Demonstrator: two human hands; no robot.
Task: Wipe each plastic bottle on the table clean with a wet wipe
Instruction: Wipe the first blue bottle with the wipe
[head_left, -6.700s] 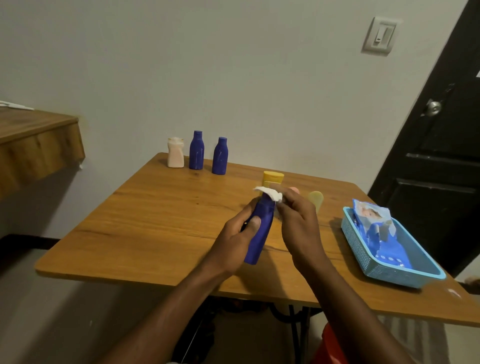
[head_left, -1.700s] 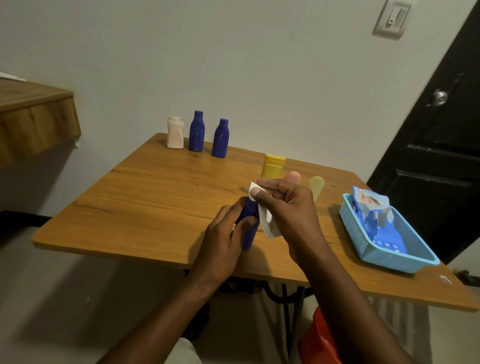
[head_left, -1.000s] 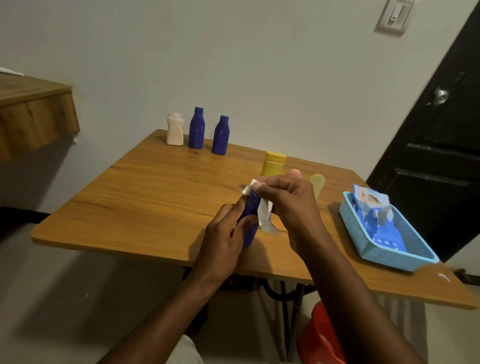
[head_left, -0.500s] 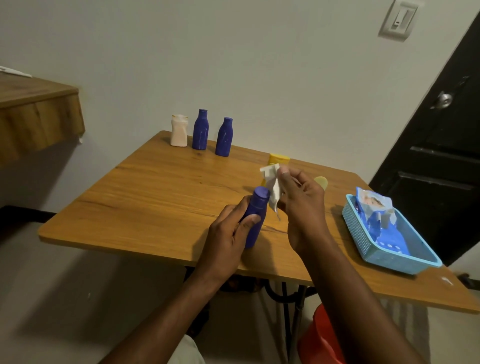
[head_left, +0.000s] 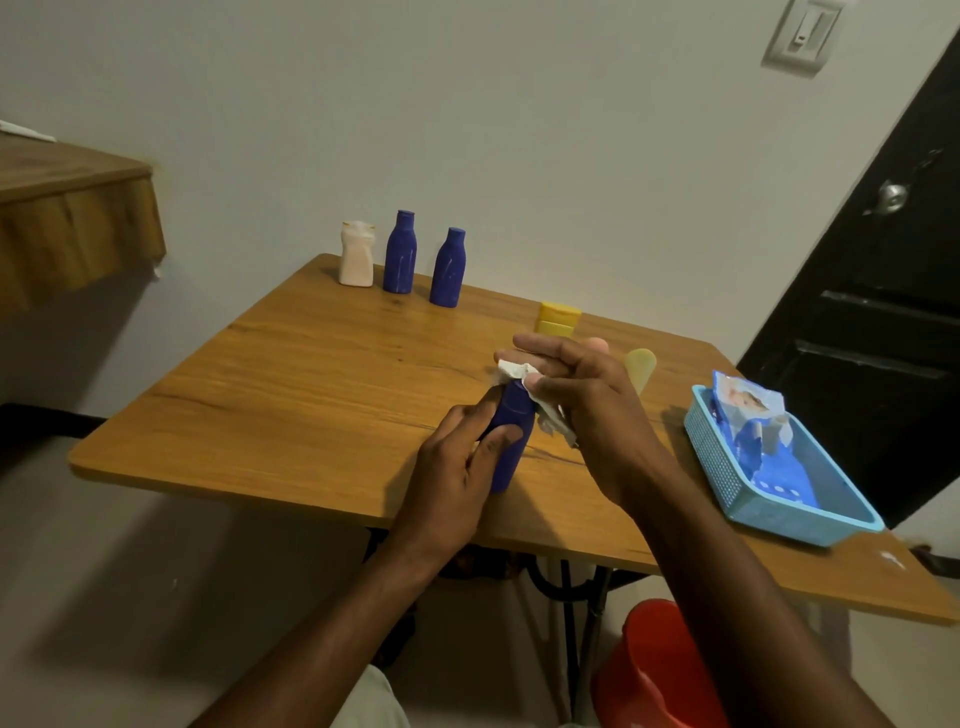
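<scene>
Wipe's back on the bottle. Half a second ago the right hand (head_left: 587, 410) had the wet wipe (head_left: 519, 371) lifted off, cap bare; now it sits over the cap and neck again. Reads as a re-fold and another pass, so I'd say this bottle isn't finished yet.

Held blue bottle (head_left: 511, 441): low centre of frame, tilted, just above the surface (head_left: 311, 395). Can't tell if its base touches. Left hand (head_left: 457, 467) has fingers curled round the body, thumb across the front. Right thumb and fingers pinch the wipe onto the bottle top, forefinger stretched out over it.

Others wait upright:
- cream bottle (head_left: 357, 254) and two blue bottles (head_left: 400, 252) (head_left: 448, 267) in a row at the far edge, upper centre-left
- yellow bottle (head_left: 557, 318) and a pale yellow piece (head_left: 640, 364) just behind the right hand

Room: bare wood runs left of the hands to the left edge, good for setting down. Tight spots are behind and right — the yellow bottle could tip on a forward reach, and the blue basket (head_left: 727, 478) holding the wipe pack (head_left: 748, 415) sits close to the near-right edge. The hands work close to the front edge, so a dropped bottle likely rolls off there.
</scene>
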